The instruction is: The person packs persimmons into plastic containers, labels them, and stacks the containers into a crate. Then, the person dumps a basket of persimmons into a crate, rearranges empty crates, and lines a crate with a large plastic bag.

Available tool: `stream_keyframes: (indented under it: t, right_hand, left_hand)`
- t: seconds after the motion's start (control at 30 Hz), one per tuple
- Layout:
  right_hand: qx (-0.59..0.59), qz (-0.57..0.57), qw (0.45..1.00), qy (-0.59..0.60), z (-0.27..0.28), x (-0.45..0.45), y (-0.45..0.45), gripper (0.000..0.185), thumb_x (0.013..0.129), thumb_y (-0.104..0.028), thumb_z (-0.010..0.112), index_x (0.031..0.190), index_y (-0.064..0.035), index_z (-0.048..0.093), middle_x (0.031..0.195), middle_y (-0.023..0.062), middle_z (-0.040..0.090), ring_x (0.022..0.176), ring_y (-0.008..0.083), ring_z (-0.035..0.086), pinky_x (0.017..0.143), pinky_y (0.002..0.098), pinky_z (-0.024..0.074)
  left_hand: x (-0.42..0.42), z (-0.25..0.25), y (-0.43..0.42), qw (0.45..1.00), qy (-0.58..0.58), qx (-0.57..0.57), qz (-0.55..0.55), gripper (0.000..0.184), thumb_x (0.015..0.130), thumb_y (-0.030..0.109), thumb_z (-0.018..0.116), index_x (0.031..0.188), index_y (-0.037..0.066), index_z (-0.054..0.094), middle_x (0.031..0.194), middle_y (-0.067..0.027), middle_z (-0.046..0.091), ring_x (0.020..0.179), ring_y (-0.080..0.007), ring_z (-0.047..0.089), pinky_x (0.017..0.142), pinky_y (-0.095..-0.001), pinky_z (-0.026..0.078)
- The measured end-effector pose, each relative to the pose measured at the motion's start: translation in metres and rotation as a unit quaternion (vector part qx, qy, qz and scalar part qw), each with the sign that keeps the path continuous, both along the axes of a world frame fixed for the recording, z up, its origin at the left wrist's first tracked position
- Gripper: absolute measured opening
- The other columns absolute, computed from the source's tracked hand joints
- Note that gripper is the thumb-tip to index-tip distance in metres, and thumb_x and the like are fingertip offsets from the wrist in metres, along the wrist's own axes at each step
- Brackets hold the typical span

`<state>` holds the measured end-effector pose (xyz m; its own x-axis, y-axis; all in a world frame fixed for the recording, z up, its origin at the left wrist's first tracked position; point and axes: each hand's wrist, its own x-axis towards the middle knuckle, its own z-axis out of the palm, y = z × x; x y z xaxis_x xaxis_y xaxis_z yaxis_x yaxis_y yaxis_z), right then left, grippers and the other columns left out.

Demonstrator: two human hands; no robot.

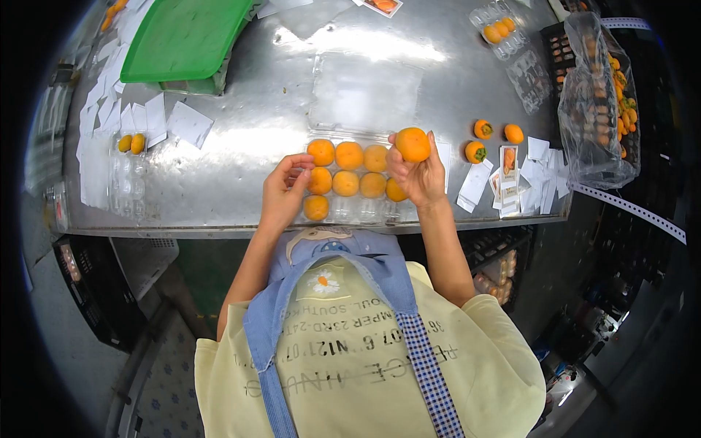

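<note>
In the head view, a clear plastic clamshell box (361,212) lies before me near the table's front edge, its lid (365,98) folded back. Several orange persimmons (345,183) fill the upper two rows, and one persimmon (315,207) sits at the left of the front row; the cells beside it hold none. Raised above the box's right side, my right hand (423,174) grips a persimmon (412,144). My left hand (286,186) is at the box's left edge, fingers bent and thumb apart, beside the leftmost persimmons, with nothing visible in it.
Three loose persimmons (513,133) and scattered labels (537,175) lie to the right. A green tray (182,40) stands at back left. Other clear boxes (131,179) hold a few fruits. At far right is a plastic-lined crate (595,109). White papers (191,124) cover the left side.
</note>
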<state>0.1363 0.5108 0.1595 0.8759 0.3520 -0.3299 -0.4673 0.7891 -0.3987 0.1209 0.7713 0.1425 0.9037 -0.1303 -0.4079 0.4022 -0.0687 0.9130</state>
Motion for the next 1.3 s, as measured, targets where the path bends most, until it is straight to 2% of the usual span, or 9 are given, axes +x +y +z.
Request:
stream_keyframes:
  t: [0.17, 0.23, 0.37, 0.5, 0.57, 0.7, 0.77, 0.97, 1.3]
  right_hand:
    - [0.12, -0.066, 0.988, 0.077, -0.009, 0.0, -0.001, 0.057, 0.094, -0.052, 0.032, 0.106, 0.0008, 0.05, 0.08, 0.0079, 0.052, 0.059, 0.0132, 0.04, 0.052, 0.0236, 0.0358]
    - [0.051, -0.12, 0.98, 0.153, 0.005, 0.017, -0.002, 0.052, 0.093, -0.051, 0.038, 0.104, -0.0021, 0.051, 0.081, 0.0083, 0.055, 0.06, 0.0136, 0.045, 0.055, 0.0235, 0.0413]
    - [-0.125, -0.267, 0.956, 0.005, 0.001, 0.064, -0.123, 0.034, 0.093, -0.039, 0.048, 0.103, -0.0071, 0.055, 0.09, 0.0048, 0.06, 0.08, 0.0162, 0.059, 0.068, 0.0277, 0.0501]
    - [-0.186, -0.441, 0.857, -0.189, 0.111, 0.132, -0.311, 0.042, 0.089, -0.037, 0.057, 0.105, 0.0016, 0.053, 0.099, 0.014, 0.06, 0.091, 0.0243, 0.061, 0.086, 0.0314, 0.0517]
    - [-0.186, -0.533, 0.824, -0.046, 0.165, 0.152, -0.36, 0.045, 0.091, -0.038, 0.053, 0.106, 0.0039, 0.052, 0.103, 0.0164, 0.059, 0.087, 0.0257, 0.062, 0.083, 0.0303, 0.053]
    - [-0.347, -0.406, 0.83, -0.161, 0.128, 0.135, -0.351, 0.026, 0.089, -0.021, 0.056, 0.099, 0.0028, 0.056, 0.093, 0.0124, 0.062, 0.081, 0.0187, 0.062, 0.073, 0.0252, 0.0543]
    - [-0.441, -0.311, 0.838, -0.075, 0.102, 0.118, -0.288, 0.011, 0.085, -0.013, 0.056, 0.088, -0.0035, 0.062, 0.075, 0.0045, 0.06, 0.066, 0.0113, 0.057, 0.056, 0.021, 0.046]
    - [-0.543, -0.1, 0.834, -0.01, 0.003, 0.053, -0.152, 0.023, 0.087, -0.017, 0.06, 0.107, -0.0065, 0.062, 0.089, 0.0009, 0.064, 0.075, 0.0086, 0.058, 0.064, 0.0204, 0.0457]
    - [-0.677, 0.039, 0.731, -0.076, -0.016, -0.007, -0.081, 0.026, 0.087, -0.015, 0.06, 0.109, -0.0006, 0.059, 0.09, 0.0044, 0.063, 0.079, 0.0108, 0.059, 0.07, 0.024, 0.0476]
  left_hand:
    - [0.005, -0.008, -0.003, 1.0, -0.006, -0.016, -0.024, 0.021, 0.088, 0.005, 0.055, 0.108, 0.002, 0.058, 0.099, -0.0039, 0.061, 0.087, -0.0094, 0.058, 0.074, -0.0223, 0.047]
    - [0.009, -0.008, -0.002, 1.0, 0.008, -0.017, -0.018, 0.02, 0.089, 0.006, 0.056, 0.108, 0.001, 0.058, 0.101, -0.0052, 0.061, 0.092, -0.0113, 0.059, 0.076, -0.0235, 0.048]
    - [0.025, -0.003, -0.007, 1.0, -0.007, 0.006, -0.02, 0.019, 0.088, 0.009, 0.059, 0.105, 0.001, 0.058, 0.089, -0.004, 0.061, 0.075, -0.0088, 0.056, 0.067, -0.022, 0.046]
    - [0.034, 0.002, -0.006, 0.999, -0.009, 0.016, -0.041, 0.019, 0.088, 0.007, 0.057, 0.106, 0.001, 0.058, 0.092, -0.0042, 0.062, 0.077, -0.0096, 0.057, 0.068, -0.022, 0.047]
    - [0.038, 0.003, -0.009, 0.999, -0.014, 0.001, -0.033, 0.019, 0.088, 0.007, 0.057, 0.105, 0.001, 0.058, 0.09, -0.004, 0.062, 0.074, -0.0088, 0.056, 0.067, -0.0218, 0.046]
    - [0.034, 0.005, -0.011, 0.999, -0.019, -0.002, -0.025, 0.019, 0.088, 0.007, 0.056, 0.106, 0.001, 0.058, 0.091, -0.0041, 0.062, 0.075, -0.0087, 0.056, 0.067, -0.0221, 0.046]
    - [0.04, 0.0, -0.008, 0.999, -0.027, -0.003, -0.023, 0.019, 0.088, 0.007, 0.056, 0.106, 0.001, 0.058, 0.091, -0.0044, 0.062, 0.074, -0.0089, 0.056, 0.067, -0.0217, 0.046]
    - [0.027, 0.0, 0.006, 0.999, -0.018, 0.025, -0.013, 0.017, 0.089, 0.011, 0.057, 0.102, 0.001, 0.059, 0.088, -0.0038, 0.062, 0.075, -0.0081, 0.056, 0.067, -0.0214, 0.046]
    - [0.002, -0.002, 0.012, 0.999, -0.017, 0.027, -0.004, 0.012, 0.086, 0.008, 0.06, 0.097, 0.003, 0.064, 0.083, -0.0007, 0.062, 0.072, -0.0063, 0.056, 0.065, -0.0194, 0.045]
